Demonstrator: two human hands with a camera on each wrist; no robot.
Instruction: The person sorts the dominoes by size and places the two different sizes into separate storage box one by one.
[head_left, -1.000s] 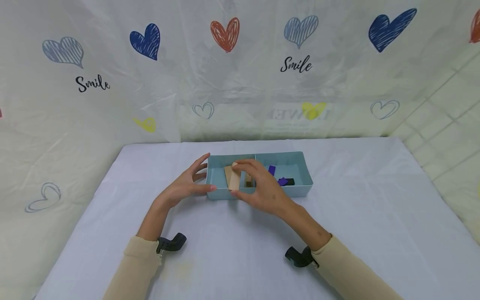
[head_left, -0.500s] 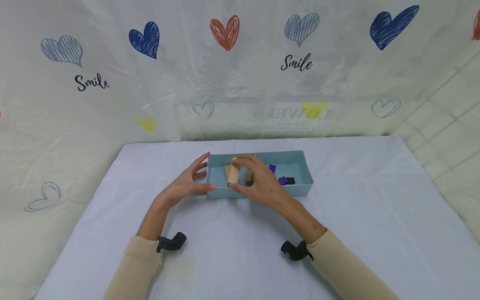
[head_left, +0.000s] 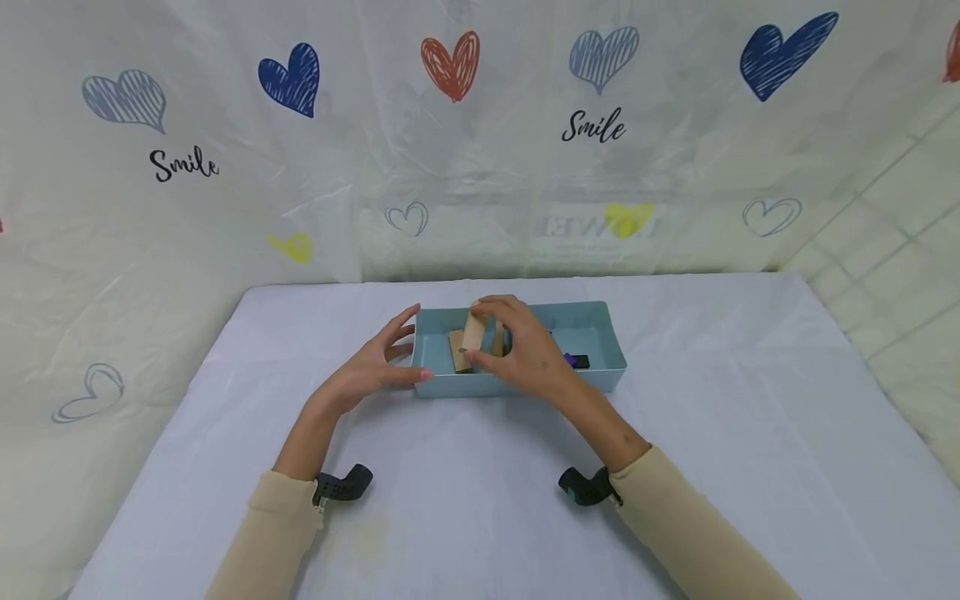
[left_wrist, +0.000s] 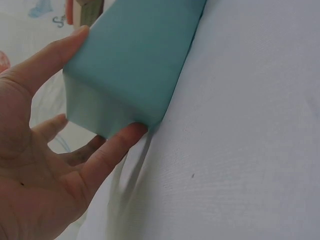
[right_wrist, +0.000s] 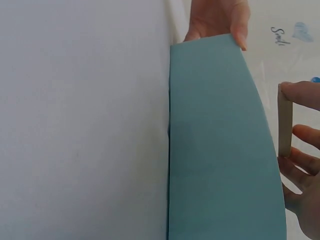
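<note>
A light blue two-compartment box [head_left: 442,386] lies lengthwise on the table. My left hand [head_left: 371,367] holds its left end, thumb at the front rim and fingers spread along the end wall, as the left wrist view also shows. A pale flat wooden block [head_left: 472,332] is pinched between the thumb and fingers of my right hand [head_left: 528,354], tilted over the left compartment. In the right wrist view this block [right_wrist: 285,120] shows edge-on, above the rim. Below it in that compartment lie a tan block [head_left: 459,357] and another wooden piece [head_left: 498,340], partly hidden by my right hand.
The right compartment holds a small purple piece [head_left: 570,360] and a black piece [head_left: 582,362]. White cloth covers the table [head_left: 450,500]; behind it hangs a white sheet [head_left: 510,167] printed with hearts. Black cameras [head_left: 345,483] are strapped to both wrists.
My right hand has lifted the wooden block up and away from the box's front rim, shifting slightly toward the back. More of the tan block underneath now shows. My left hand has stayed put.
</note>
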